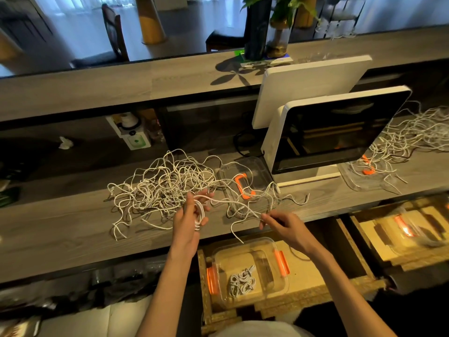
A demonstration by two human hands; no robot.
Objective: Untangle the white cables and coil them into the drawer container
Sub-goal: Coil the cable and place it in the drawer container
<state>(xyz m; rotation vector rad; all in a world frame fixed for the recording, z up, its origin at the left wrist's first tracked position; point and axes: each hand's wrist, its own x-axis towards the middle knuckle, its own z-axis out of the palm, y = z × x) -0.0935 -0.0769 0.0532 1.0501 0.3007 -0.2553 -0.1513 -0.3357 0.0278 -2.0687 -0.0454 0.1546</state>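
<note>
Mid-coil at a grey wood-grain counter [73, 229]: left hand [188, 223] raised palm-in, fingers spread as a former, several white loops of thin white cable [199, 216] wound round them and pinned by the thumb. Right hand [283, 226] lower and to the right, thumb and forefinger pinching the same strand, apparently to feed it taut toward the loops and keep slack from snagging. Large tangled heap of white cables [165, 188] spread on the counter just beyond the left hand, within easy draw. Directly below, in an open chipboard drawer [308, 273], a clear plastic container with orange clips [281, 262], positioned for a straight drop; one small coiled white bundle [243, 282] already inside. Matching clear lid with orange clip [243, 186] set on the counter under stray strands, out of the way. Second tangle [408, 132] at far right, partly masked by a white-framed dark monitor [340, 130]. Free tail of the held cable lost among crossings; plug ends too small to identify. Neighbouring drawer at right cut by the frame edge, contents blurred.
</note>
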